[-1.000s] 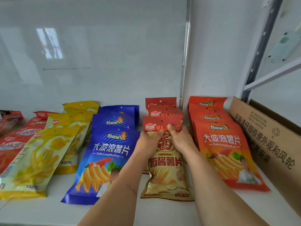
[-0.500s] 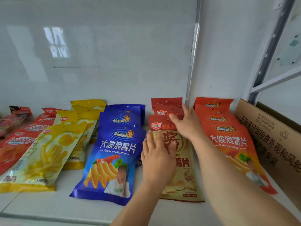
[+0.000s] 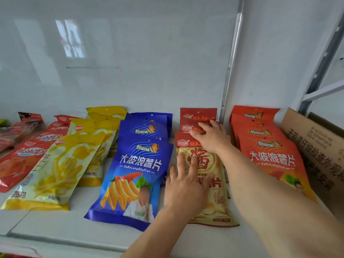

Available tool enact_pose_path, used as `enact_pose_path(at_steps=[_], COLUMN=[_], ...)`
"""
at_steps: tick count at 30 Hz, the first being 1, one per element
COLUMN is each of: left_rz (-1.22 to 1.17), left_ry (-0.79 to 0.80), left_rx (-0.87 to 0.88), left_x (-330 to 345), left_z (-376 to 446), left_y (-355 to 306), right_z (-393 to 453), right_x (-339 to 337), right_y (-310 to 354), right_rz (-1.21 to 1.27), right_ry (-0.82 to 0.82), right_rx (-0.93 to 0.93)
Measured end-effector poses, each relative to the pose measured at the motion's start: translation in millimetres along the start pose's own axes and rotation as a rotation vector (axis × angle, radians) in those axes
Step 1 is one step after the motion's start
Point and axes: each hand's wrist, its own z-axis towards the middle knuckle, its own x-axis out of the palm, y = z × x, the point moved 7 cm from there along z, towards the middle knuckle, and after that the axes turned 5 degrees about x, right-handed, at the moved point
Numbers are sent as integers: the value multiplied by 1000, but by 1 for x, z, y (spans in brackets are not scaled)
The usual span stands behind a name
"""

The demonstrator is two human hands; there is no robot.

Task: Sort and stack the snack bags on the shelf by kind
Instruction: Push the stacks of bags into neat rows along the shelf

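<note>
Cream bag: top of the sesame-chip pile, mid-shelf, long axis 12 to 6.
Left hand: flat on its lower half, fingers spread, gripping nothing.
Right hand: at 12 on the red headers, fingers loosely spread, nearer the pile's back.
Neighbours: blue stack at 9, orange stack at 3.
Cardboard box: far right, contents hidden.

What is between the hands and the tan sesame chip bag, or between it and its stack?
Nothing visible. The left hand lies flat on the tan bag, the right hand on its red top edge; it already lies on its stack.
</note>
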Motion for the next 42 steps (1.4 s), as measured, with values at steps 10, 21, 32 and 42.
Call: enact_pose_path(at_steps=[10, 21, 32, 42], left_rz=[-67, -55, 14, -160], left_ry=[41, 41, 15, -203], left_rx=[-10, -9, -37, 121], left_x=[3, 1, -12, -30], left_z=[2, 1, 2, 8], left_y=[1, 0, -6, -76], right_z=[12, 9, -19, -73], right_x=[16, 21, -29, -108], right_y=[-5, -10, -2, -53], right_rz=[69, 164, 202, 380], right_ry=[89, 118, 43, -237], right_rx=[33, 62, -40, -91])
